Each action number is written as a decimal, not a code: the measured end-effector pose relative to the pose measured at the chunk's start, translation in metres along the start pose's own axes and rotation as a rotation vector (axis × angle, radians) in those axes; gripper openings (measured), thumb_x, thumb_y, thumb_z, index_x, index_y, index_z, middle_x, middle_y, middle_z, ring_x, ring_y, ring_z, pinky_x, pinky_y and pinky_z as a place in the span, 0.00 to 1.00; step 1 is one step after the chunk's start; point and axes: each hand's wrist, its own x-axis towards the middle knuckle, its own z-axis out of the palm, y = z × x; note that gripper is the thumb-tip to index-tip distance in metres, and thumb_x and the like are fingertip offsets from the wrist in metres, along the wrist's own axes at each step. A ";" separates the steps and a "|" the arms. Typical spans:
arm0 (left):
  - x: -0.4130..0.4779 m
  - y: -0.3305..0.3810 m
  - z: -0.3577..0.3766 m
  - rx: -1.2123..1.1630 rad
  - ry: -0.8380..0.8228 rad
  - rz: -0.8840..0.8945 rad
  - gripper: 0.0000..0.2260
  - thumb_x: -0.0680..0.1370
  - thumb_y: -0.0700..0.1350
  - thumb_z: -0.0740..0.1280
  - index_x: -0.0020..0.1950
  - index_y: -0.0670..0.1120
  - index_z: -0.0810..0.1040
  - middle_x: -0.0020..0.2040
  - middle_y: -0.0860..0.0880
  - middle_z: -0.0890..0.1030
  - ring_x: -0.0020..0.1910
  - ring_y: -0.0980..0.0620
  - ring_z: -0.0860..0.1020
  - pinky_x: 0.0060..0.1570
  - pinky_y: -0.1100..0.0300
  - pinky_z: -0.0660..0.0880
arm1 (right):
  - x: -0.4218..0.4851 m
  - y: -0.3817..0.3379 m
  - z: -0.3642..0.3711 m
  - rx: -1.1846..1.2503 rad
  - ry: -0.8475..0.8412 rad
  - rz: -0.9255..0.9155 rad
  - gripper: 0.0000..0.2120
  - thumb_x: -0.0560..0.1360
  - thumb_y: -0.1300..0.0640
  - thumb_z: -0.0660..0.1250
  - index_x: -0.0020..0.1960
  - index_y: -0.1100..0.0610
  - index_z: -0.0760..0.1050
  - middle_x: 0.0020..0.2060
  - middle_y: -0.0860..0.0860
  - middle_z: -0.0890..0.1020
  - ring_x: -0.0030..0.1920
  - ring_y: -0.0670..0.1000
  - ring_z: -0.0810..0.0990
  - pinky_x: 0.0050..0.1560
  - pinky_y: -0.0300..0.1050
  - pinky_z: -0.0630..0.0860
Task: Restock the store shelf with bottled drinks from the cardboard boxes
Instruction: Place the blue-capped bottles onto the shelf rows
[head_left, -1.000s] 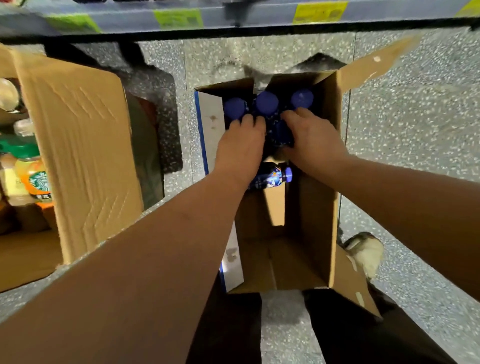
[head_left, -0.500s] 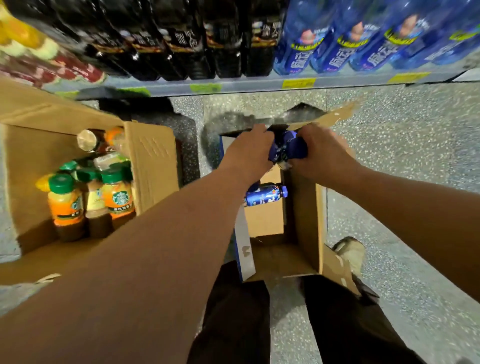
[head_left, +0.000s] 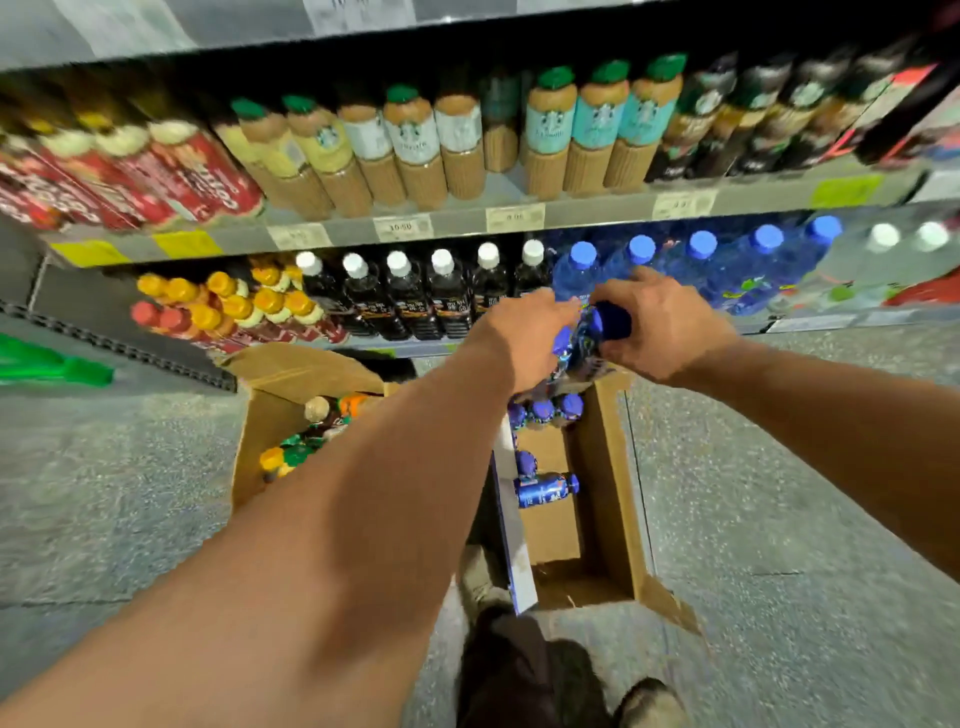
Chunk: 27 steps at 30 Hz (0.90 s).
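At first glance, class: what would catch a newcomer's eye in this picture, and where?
Both hands, the left and the right, grip blue-capped bottles at centre, above an open cardboard box on the floor. Behind them, shelves packed with drinks fill the top, blue bottles standing right of white-capped dark ones.

Both hands held a bunch of blue bottles (head_left: 586, 340), count unclear, above the far end of the open cardboard box (head_left: 608, 467) on the floor (head_left: 779, 467). Left hand (head_left: 524, 338) gripped the bunch's left side. Right hand (head_left: 660, 332) had fingers (head_left: 631, 299) curled round a blue cap. At the box's far end stood upright blue-capped bottles (head_left: 543, 410), and one lying bottle (head_left: 545, 489) sat by the left wall. A second box (head_left: 296, 374) just left held orange- and green-capped bottles (head_left: 291, 452). Along the lower shelf's front edge were black bottles (head_left: 405, 291), with shelved blue bottles (head_left: 701, 265) to their right. The upper shelf carried coffee bottles (head_left: 447, 145). Blurry frame.
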 end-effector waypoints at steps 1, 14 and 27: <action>-0.008 0.007 -0.010 -0.030 0.013 -0.010 0.18 0.77 0.42 0.65 0.66 0.48 0.69 0.60 0.42 0.70 0.54 0.38 0.76 0.47 0.53 0.68 | -0.005 -0.006 -0.014 0.003 0.020 0.007 0.19 0.70 0.57 0.69 0.60 0.55 0.75 0.50 0.59 0.74 0.52 0.63 0.76 0.49 0.49 0.70; -0.162 0.118 -0.229 -0.084 0.197 -0.046 0.11 0.72 0.34 0.64 0.50 0.44 0.78 0.44 0.48 0.71 0.43 0.48 0.71 0.46 0.58 0.71 | -0.105 -0.113 -0.258 -0.037 0.162 -0.058 0.10 0.71 0.49 0.68 0.43 0.56 0.73 0.41 0.56 0.77 0.42 0.57 0.72 0.41 0.44 0.67; -0.255 0.193 -0.375 -0.119 0.449 -0.117 0.15 0.74 0.41 0.69 0.59 0.46 0.73 0.56 0.46 0.73 0.52 0.45 0.73 0.51 0.54 0.71 | -0.179 -0.190 -0.420 0.055 0.342 -0.154 0.13 0.68 0.50 0.71 0.49 0.56 0.77 0.44 0.55 0.81 0.41 0.55 0.76 0.39 0.44 0.72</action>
